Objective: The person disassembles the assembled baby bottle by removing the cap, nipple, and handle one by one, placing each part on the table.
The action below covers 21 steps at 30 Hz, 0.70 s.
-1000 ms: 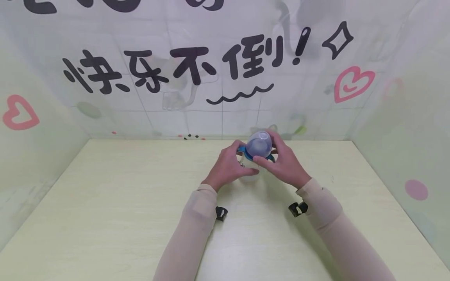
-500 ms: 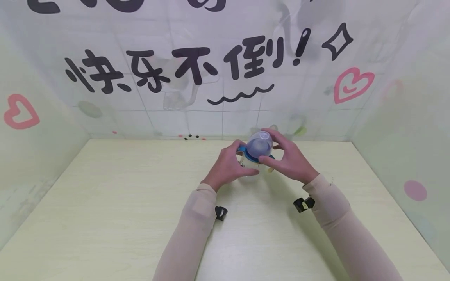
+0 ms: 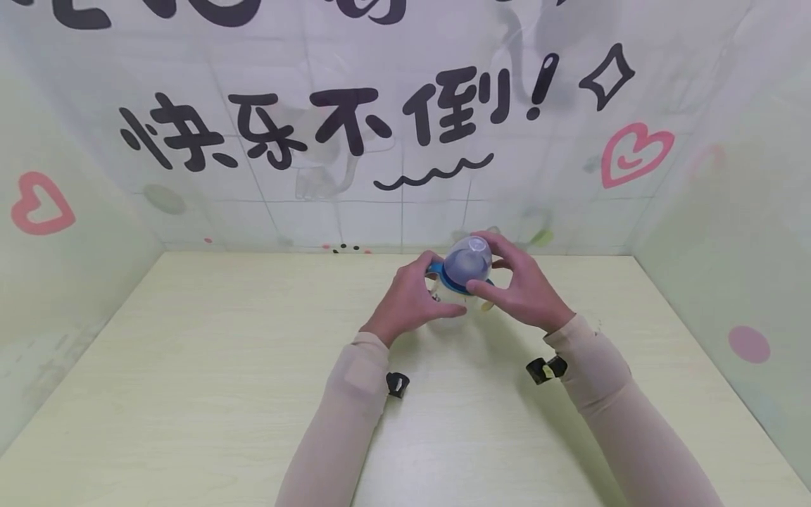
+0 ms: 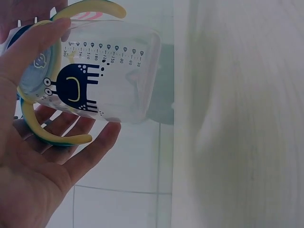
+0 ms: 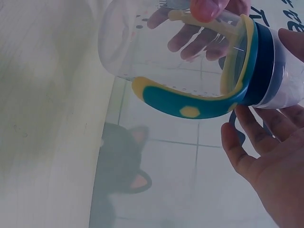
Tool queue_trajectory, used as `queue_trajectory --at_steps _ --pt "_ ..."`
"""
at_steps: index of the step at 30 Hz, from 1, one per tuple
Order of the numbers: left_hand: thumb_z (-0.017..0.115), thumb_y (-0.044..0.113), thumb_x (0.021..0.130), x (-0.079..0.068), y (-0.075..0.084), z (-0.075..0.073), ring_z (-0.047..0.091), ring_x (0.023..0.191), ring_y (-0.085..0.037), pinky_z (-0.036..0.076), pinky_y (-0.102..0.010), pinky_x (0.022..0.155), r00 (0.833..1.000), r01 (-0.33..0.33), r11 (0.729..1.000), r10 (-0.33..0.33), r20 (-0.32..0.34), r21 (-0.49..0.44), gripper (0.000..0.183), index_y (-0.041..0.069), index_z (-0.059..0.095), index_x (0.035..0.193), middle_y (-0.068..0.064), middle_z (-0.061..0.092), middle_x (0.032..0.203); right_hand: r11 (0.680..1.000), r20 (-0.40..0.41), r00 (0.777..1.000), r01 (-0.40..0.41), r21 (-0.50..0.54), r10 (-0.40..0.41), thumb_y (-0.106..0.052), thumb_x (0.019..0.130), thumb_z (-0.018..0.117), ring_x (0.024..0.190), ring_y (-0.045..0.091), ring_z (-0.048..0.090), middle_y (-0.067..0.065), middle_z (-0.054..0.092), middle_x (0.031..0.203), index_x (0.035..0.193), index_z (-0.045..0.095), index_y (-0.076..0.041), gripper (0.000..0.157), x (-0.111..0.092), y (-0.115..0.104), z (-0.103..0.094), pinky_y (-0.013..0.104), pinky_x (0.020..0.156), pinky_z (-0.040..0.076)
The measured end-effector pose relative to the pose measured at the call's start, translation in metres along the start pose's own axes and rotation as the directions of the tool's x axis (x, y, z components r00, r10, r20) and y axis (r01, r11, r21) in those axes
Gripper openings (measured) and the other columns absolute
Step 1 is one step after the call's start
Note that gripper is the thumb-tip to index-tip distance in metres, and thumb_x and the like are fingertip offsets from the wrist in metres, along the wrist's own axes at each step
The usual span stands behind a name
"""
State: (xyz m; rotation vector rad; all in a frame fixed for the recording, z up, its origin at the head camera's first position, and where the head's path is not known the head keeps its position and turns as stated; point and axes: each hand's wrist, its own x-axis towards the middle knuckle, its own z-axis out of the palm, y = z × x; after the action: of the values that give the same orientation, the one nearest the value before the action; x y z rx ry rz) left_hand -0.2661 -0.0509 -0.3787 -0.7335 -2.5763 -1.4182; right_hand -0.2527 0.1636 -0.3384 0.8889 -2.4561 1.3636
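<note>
A clear baby bottle with a dark blue cartoon animal and a printed scale stands close over the table, cap up. My left hand grips its body from the left, thumb across the front and fingers behind. On top sits a translucent domed cap, above a dark blue collar. My right hand holds the cap from the right, thumb low at the front near the collar and fingers round the back. Two curved teal and yellow handles stick out from the bottle's neck.
The pale wood-grain table runs back to a white wall sheet with black lettering and pink hearts, just behind the bottle. Side panels border the table left and right. A small black strap piece hangs at each wrist.
Over the first half second my right hand and forearm shifted a little to the right, the thumb sliding rightward along the cap's base. Since then both hands and the bottle look still.
</note>
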Motion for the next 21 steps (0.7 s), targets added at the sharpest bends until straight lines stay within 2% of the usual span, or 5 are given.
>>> queue_trajectory --at_steps 7,14,21 --pt "0.092 0.03 0.068 -0.0014 0.0002 -0.001 0.062 0.11 -0.028 0.053 -0.04 0.087 1.0 0.002 1.0 -0.002 -0.001 -0.008 0.064 0.012 0.055 0.116 0.002 0.066 0.111 1.0 -0.015 1.0 0.018 0.005 -0.018 -0.008 0.085 0.077 0.117 0.022 0.055 0.01 0.06 0.127 0.14 0.05 -0.005 0.061 0.0009 -0.0013 0.0026 0.048 0.094 0.047" --pt "0.092 0.03 0.068 -0.0004 0.001 -0.0013 0.061 0.107 -0.019 0.052 -0.039 0.088 1.0 0.007 1.0 -0.007 -0.006 0.016 0.064 0.012 0.054 0.117 0.003 0.065 0.112 1.0 -0.041 0.999 0.022 -0.004 -0.022 -0.009 0.086 0.077 0.113 0.023 0.056 0.01 0.06 0.127 0.139 0.049 -0.004 0.06 0.0016 -0.0033 0.004 0.048 0.093 0.047" --pt "0.092 0.028 0.069 0.0005 0.0006 -0.0007 0.061 0.106 -0.019 0.052 -0.038 0.088 1.0 0.009 1.0 -0.009 -0.002 0.024 0.064 0.012 0.054 0.117 0.002 0.065 0.114 0.999 -0.095 0.995 0.035 -0.024 -0.037 -0.008 0.085 0.077 0.116 0.025 0.055 0.012 0.06 0.129 0.139 0.048 -0.003 0.062 0.0023 -0.0066 0.0012 0.047 0.092 0.048"
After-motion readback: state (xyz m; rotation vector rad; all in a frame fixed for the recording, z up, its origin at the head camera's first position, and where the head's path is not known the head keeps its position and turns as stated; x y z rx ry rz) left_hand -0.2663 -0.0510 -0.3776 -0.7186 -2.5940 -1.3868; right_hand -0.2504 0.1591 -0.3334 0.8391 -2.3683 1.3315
